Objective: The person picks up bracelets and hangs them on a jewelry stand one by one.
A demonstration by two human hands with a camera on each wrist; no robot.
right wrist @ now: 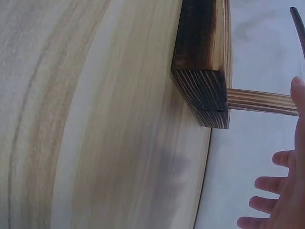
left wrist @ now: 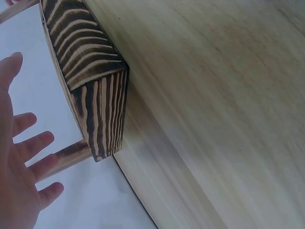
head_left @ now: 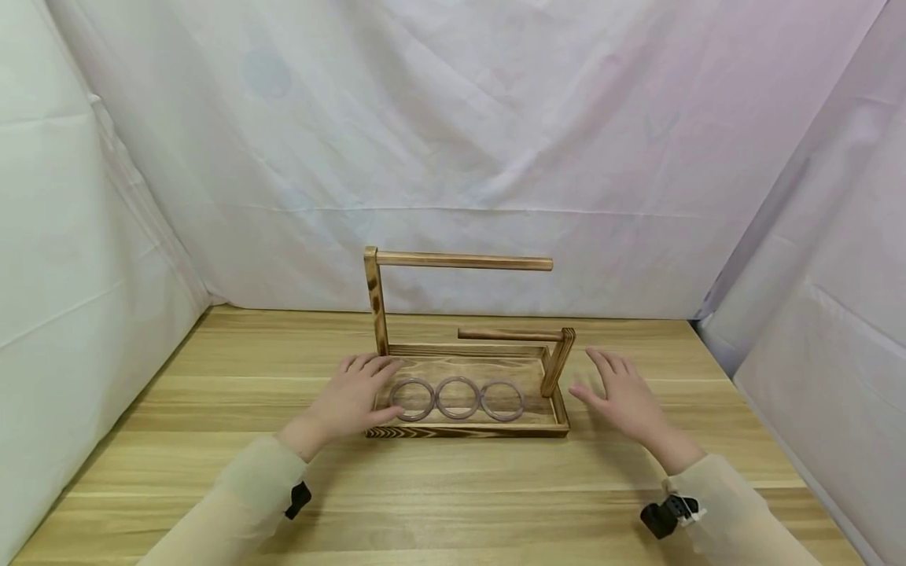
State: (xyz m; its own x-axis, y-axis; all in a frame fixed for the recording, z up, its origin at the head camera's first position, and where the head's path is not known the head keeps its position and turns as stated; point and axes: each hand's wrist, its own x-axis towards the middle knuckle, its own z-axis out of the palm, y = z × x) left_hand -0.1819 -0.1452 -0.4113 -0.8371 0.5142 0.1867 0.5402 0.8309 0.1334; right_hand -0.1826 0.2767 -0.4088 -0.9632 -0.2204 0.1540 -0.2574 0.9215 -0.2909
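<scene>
Wooden stand (head_left: 467, 431), one, lower centre of the frame, long axis left to right; three pale rings (head_left: 436, 398) lie in a row inside. Left hand (head_left: 354, 397), nearer the rings, fingers spread, empty, overlaps its left end, contact uncertain to me. Right hand (head_left: 626, 399), likewise spread and empty, just off its right end.

Head view looks forward and down from above the near side, far enough back for the whole wooden rack (head_left: 467, 431), plus tabletop (head_left: 453, 495) and cloth backdrop (head_left: 460, 118). Wrist views are low, close, rolled sideways: left faces the rack's left front corner (left wrist: 100, 95) past the left hand (left wrist: 16, 179), right its right front corner (right wrist: 209, 90) past the right hand (right wrist: 291, 195). All three share rack and tabletop.
</scene>
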